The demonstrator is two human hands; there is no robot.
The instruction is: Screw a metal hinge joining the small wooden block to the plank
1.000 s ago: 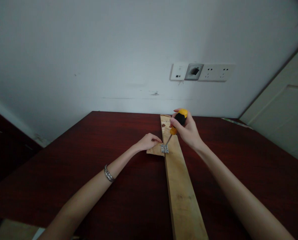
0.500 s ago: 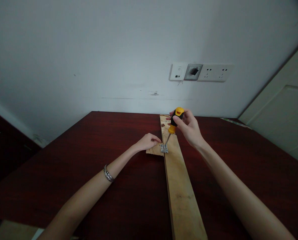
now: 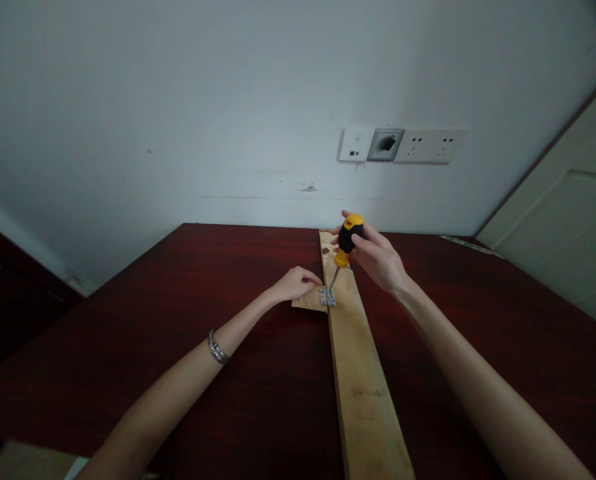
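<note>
A yellow and black screwdriver (image 3: 350,235) is in the fingers of my right hand (image 3: 384,261), tilted, its tip down at a small metal hinge (image 3: 328,297). The hinge spans the seam between a long wooden board (image 3: 363,373) and a small wooden piece (image 3: 309,301) at its left edge. My left hand (image 3: 295,284) rests on that small piece, fingers closed together and pressing by the hinge. Whether the screwdriver tip sits in a screw is too small to make out. A metal bracelet (image 3: 217,347) circles my left wrist.
The dark red table (image 3: 238,400) meets a pale wall (image 3: 258,100) at the back. Sockets and switch plates (image 3: 403,145) are set in the wall. A thin strip (image 3: 471,247) lies at the table's far right, near a white door (image 3: 568,207).
My right hand has shifted its fingers around the screwdriver handle, which has turned and leans slightly further left. My left hand, the board and the hinge stay in place.
</note>
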